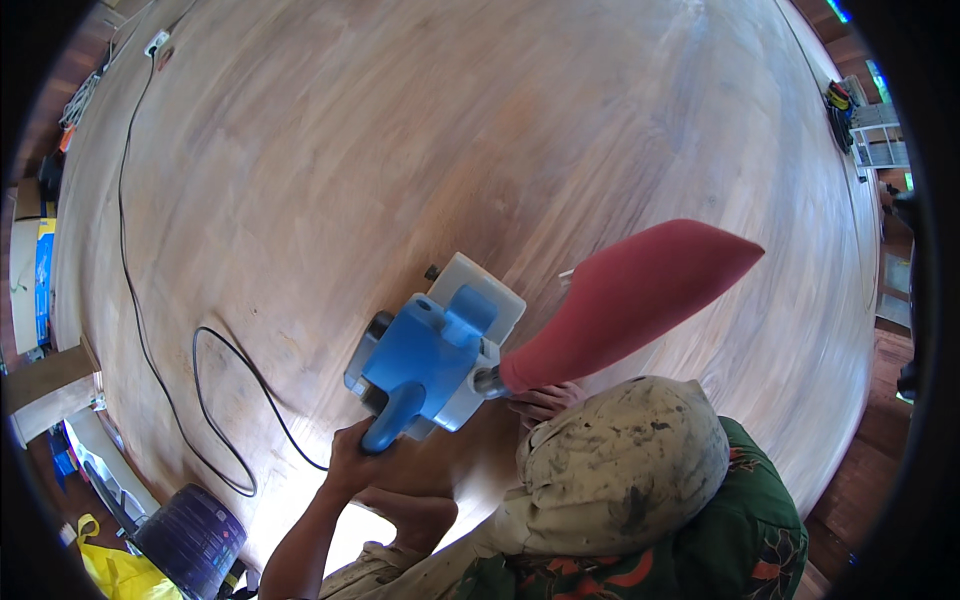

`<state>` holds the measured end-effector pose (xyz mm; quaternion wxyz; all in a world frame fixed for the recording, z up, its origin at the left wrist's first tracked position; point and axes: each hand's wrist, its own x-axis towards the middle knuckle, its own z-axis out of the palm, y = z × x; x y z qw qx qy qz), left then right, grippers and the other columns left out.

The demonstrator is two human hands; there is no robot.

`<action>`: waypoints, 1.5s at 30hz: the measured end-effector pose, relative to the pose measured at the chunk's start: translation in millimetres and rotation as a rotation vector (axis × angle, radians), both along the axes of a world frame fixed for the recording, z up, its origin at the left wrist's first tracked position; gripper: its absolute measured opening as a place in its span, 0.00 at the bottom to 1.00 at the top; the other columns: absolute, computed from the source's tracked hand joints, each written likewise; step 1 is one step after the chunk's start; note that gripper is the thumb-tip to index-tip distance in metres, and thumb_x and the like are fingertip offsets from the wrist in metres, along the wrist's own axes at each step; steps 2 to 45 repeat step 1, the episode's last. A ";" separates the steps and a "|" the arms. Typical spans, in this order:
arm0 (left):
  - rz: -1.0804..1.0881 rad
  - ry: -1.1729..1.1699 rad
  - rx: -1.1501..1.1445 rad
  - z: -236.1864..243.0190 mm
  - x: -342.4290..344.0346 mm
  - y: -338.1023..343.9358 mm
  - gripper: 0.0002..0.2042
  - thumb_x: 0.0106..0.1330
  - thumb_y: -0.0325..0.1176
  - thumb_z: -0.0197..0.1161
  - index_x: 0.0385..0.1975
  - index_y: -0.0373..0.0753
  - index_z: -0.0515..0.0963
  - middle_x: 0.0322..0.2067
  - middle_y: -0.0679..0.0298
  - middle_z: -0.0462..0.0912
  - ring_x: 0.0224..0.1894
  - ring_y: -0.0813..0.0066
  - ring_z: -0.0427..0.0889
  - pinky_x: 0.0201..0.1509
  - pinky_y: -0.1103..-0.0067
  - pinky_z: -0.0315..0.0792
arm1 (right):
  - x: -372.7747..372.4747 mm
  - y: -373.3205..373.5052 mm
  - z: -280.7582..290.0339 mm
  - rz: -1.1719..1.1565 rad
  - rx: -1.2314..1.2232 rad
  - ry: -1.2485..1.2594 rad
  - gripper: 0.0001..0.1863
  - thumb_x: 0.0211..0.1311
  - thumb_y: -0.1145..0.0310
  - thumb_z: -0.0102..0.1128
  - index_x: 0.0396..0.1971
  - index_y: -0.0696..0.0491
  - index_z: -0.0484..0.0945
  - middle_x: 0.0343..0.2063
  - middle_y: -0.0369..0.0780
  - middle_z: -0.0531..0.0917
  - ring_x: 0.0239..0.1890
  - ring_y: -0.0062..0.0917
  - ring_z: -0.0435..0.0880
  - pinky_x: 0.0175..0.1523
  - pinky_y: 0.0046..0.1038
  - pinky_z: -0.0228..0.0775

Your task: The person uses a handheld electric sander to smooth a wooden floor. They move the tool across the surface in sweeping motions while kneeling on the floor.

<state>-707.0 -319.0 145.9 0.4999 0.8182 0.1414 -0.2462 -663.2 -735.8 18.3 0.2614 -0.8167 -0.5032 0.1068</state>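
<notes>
My left hand point(352, 462) is wrapped round the rear handle of a blue belt sander point(425, 355) with a pale grey housing. The sander sits on a broad wooden surface point(420, 130). A puffed-out red dust bag point(630, 305) sticks out from its side toward the upper right. Beneath the bag, beside my stained beige trouser knee point(625, 465), the fingers of my right hand point(545, 402) lie stretched out low over the wood. The rest of that hand is hidden behind the knee. The sander's underside is out of sight.
A black power cord point(128, 240) loops over the wood on the left, up to a white socket point(157, 43). Along the left edge stand a dark purple bucket point(195, 540), a yellow bag point(118, 568) and a wooden block point(55, 390). A white rack point(880, 145) stands at the far right.
</notes>
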 end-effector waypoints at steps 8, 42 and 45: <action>-0.013 0.029 0.008 0.9 1.8 0.3 0.15 0.59 0.37 0.77 0.38 0.34 0.85 0.26 0.54 0.87 0.29 0.62 0.89 0.37 0.70 0.79 | 5.4 -5.1 1.8 0.000 0.014 0.045 0.28 0.72 0.55 0.60 0.68 0.46 0.74 0.71 0.41 0.73 0.75 0.32 0.69 0.83 0.46 0.48; -0.013 0.029 0.008 0.9 1.8 0.3 0.15 0.59 0.37 0.77 0.38 0.34 0.85 0.26 0.54 0.87 0.29 0.62 0.89 0.37 0.70 0.79 | 5.4 -5.1 1.8 0.000 0.014 0.045 0.28 0.72 0.55 0.60 0.68 0.46 0.74 0.71 0.41 0.73 0.75 0.32 0.69 0.83 0.46 0.48; -0.013 0.029 0.008 0.9 1.8 0.3 0.15 0.59 0.37 0.77 0.38 0.34 0.85 0.26 0.54 0.87 0.29 0.62 0.89 0.37 0.70 0.79 | 5.4 -5.1 1.8 0.000 0.014 0.045 0.28 0.72 0.55 0.60 0.68 0.46 0.74 0.71 0.41 0.73 0.75 0.32 0.69 0.83 0.46 0.48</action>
